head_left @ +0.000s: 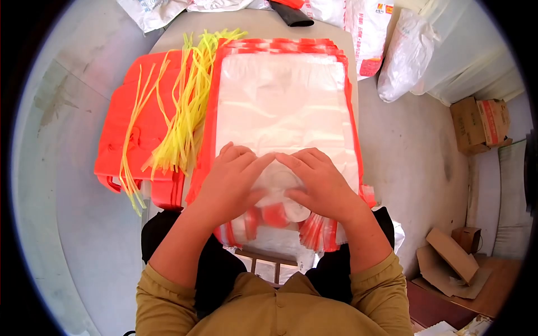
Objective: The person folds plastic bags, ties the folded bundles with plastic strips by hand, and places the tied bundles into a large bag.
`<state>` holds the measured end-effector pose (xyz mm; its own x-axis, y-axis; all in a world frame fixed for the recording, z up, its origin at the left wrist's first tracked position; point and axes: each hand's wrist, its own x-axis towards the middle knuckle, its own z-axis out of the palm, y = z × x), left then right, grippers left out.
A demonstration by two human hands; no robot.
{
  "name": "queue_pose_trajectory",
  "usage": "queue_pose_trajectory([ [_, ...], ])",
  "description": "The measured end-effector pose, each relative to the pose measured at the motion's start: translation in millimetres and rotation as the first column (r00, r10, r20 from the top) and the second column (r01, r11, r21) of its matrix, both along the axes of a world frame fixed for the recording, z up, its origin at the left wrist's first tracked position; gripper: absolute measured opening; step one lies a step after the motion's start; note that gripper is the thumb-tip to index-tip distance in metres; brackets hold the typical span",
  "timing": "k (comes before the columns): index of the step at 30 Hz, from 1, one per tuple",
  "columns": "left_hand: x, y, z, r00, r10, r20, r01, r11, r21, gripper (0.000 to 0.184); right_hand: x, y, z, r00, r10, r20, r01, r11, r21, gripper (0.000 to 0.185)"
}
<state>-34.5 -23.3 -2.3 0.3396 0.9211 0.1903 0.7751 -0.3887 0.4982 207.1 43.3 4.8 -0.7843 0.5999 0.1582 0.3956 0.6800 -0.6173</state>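
Note:
A stack of clear plastic bags with red edges (pixel 283 101) lies before me, its red-and-clear handle ends fanning out at the near side. My left hand (pixel 238 175) rests over the lower part of the stack, fingers stretched out and thumb blurred. Opposite it, my right hand (pixel 316 182) is also spread over the bags, its fingertips close to those of the left. Under and between the hands the plastic looks crumpled. To the left are a bundle of yellow plastic strips (pixel 190 106) and a pile of folded red bags (pixel 131 120).
The bags lie on a beige surface (pixel 235 22). White printed sacks (pixel 370 33) and a dark tube-like object (pixel 294 15) are at the far edge. A cardboard box (pixel 479 126) stands far right, with opened cardboard (pixel 451 266) at lower right.

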Motion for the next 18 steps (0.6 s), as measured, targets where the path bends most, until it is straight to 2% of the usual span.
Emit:
queue_pose_trajectory([
  [2, 1.6, -1.9, 5.8, 0.998, 0.008, 0.058, -0.004, 0.998, -0.070, 0.078, 2.0, -3.6, 3.4, 0.999, -0.043, 0.010, 0.043, 0.999, -0.003, 0.075],
  [5, 0.0, -4.6, 4.3, 0.996, -0.005, 0.089, 0.001, 0.999, 0.037, 0.077, 6.2, -3.3, 10.1, 0.998, -0.060, 0.023, 0.062, 0.993, -0.100, 0.076],
  [9, -6.4, -12.2, 8.2, 0.985, -0.005, 0.170, 0.014, 0.999, -0.051, 0.079, 15.2, -4.6, 15.9, 0.996, -0.086, 0.012, 0.087, 0.970, -0.228, 0.080],
  [12, -12.5, -19.3, 11.5, 0.975, -0.006, 0.224, 0.034, 0.992, -0.122, 0.071, 25.7, -4.4, 26.5, 0.998, 0.000, 0.059, 0.015, 0.967, -0.255, 0.074],
  [15, -24.6, -23.6, 8.5, 0.971, -0.073, 0.227, 0.099, 0.990, -0.103, 0.056, 42.4, -1.6, 24.0, 0.992, 0.082, 0.096, -0.064, 0.981, -0.182, 0.054],
  [18, -38.4, -26.3, 4.0, 0.942, -0.196, 0.273, 0.225, 0.971, -0.083, 0.042, 56.2, 2.0, 41.8, 0.942, 0.249, 0.224, -0.191, 0.949, -0.249, 0.033],
])
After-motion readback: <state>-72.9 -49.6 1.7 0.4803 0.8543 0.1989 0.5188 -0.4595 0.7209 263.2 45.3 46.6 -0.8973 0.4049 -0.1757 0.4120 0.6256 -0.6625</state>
